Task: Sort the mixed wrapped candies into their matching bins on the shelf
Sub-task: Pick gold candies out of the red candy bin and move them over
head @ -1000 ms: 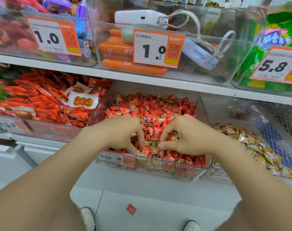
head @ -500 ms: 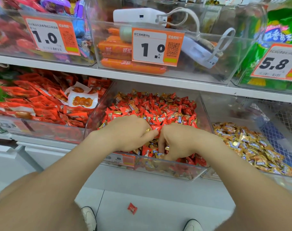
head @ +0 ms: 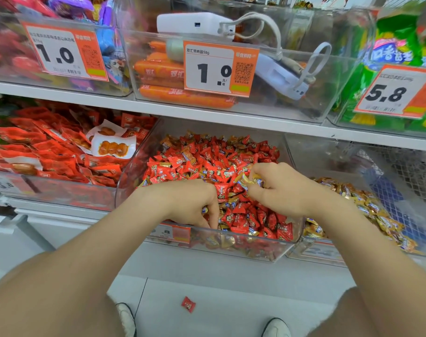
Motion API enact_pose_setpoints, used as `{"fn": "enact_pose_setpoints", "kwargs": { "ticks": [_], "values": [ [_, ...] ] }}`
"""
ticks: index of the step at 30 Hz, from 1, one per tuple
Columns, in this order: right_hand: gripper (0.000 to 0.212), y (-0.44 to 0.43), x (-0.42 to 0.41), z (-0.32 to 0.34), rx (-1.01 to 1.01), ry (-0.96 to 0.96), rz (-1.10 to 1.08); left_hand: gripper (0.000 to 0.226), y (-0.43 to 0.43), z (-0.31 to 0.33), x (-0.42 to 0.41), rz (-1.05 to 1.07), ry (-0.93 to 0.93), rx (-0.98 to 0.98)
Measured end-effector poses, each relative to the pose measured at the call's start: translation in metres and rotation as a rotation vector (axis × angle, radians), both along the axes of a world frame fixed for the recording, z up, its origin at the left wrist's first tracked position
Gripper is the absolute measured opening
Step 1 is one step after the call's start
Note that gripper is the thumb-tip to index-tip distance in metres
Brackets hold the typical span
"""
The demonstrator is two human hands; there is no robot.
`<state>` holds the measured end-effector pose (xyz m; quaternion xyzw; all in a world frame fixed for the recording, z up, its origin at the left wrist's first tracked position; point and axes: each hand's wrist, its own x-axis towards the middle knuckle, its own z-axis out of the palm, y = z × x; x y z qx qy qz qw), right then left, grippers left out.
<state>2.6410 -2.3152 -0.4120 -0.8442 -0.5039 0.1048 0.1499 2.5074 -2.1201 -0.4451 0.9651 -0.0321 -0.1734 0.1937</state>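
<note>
Bright, even light, soft glare on clear bins, blurred, bowed edges.

Upper tier, centre: orange sausages stacked lengthwise. A white power bank lies on top and a second power bank sits tilted beside them, each with a looped cable. Centre price tag reads 1.0, left price tag 1.0, right price tag 5.8, fronting green snack bags. Lower left: red snack packets. Below: white shoes on pale floor tiles.
</note>
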Motion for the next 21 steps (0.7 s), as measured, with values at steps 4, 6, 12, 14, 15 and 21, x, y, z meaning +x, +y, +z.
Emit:
{"fn": "enact_pose_setpoints", "kwargs": {
  "ticks": [4, 6, 12, 14, 15, 21],
  "values": [
    [0.027, -0.001, -0.003, 0.000, 0.112, 0.010, -0.032, 0.009, -0.005, 0.006, -0.003, 0.062, -0.047, -0.051],
    [0.027, -0.003, -0.005, 0.003, 0.206, 0.108, -0.070, 0.013, -0.006, 0.013, -0.007, 0.164, -0.144, -0.130],
    [0.014, -0.028, -0.003, 0.015, 0.471, 0.574, -0.253, 0.009, -0.027, 0.017, -0.012, 0.500, -0.256, -0.468],
    [0.007, -0.042, 0.003, 0.018, 0.515, 0.726, -0.295, 0.008, -0.043, 0.018, -0.011, 0.571, -0.216, -0.607],
    [0.012, -0.050, 0.008, 0.018, 0.533, 0.780, -0.313, 0.008, -0.052, 0.019, -0.010, 0.597, -0.222, -0.657],
    [0.024, -0.111, 0.053, 0.003, 0.510, 0.767, -0.608, 0.008, -0.113, 0.027, 0.006, 0.599, -0.344, -0.839]
  ]
}}
